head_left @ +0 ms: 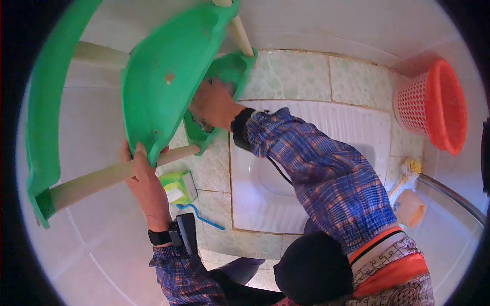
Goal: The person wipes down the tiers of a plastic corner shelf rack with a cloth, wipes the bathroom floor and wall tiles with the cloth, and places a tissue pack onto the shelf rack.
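A green plastic shelf rack [161, 81] with cream tube posts stands at the left, its tiers one below another. My left hand [143, 171] grips the front corner of the middle tier beside the post, thumb on the rim and fingers curled beneath. My right hand [217, 104] reaches under that tier to the lower green tier [227, 71], palm down and slightly blurred. Something dark and greyish shows around its fingers, pressed to the lower tier; its kind cannot be made out. Brown specks mark the middle tier's surface.
A white squat toilet [245, 199] is set in the tiled floor. A green tissue pack [184, 186] and a blue hooked stick [206, 219] lie near the rack. At right are a red basket [413, 104], a toilet brush [408, 171] and a peach-coloured cup [410, 208].
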Demonstrator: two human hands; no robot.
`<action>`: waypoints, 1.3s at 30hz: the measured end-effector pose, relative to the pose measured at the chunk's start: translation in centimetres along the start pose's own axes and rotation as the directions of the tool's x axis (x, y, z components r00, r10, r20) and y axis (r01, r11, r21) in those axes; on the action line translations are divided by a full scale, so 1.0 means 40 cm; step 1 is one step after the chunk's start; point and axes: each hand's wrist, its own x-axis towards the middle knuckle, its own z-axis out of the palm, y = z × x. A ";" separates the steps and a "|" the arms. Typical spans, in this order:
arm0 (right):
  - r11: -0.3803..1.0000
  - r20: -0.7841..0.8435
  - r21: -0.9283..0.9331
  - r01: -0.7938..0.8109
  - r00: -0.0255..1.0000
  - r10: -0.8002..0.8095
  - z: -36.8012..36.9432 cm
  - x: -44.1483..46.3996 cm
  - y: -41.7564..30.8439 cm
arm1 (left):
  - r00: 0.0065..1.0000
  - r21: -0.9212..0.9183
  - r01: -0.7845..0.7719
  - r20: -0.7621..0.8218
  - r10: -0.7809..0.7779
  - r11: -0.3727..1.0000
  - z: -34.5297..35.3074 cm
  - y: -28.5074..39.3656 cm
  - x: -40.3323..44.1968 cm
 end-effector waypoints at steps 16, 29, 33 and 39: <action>0.479 0.107 0.821 -0.311 0.908 0.406 -0.196 -0.089 0.146 | 0.957 -0.116 0.135 -0.241 -0.159 0.984 -0.029 -0.018 -0.081; 0.918 -0.167 -0.141 -0.370 0.923 0.346 -0.221 -0.345 0.446 | 0.919 0.440 -0.382 0.278 0.281 0.813 0.422 -0.151 0.057; 0.914 -0.099 -0.179 -0.364 0.931 0.352 -0.248 -0.345 0.439 | 0.962 0.652 -0.153 0.269 -0.038 0.742 0.472 -0.181 0.145; 0.903 -0.052 -0.172 -0.393 0.919 0.391 -0.256 -0.337 0.440 | 0.970 0.388 -0.178 0.224 0.095 0.904 0.397 -0.198 0.216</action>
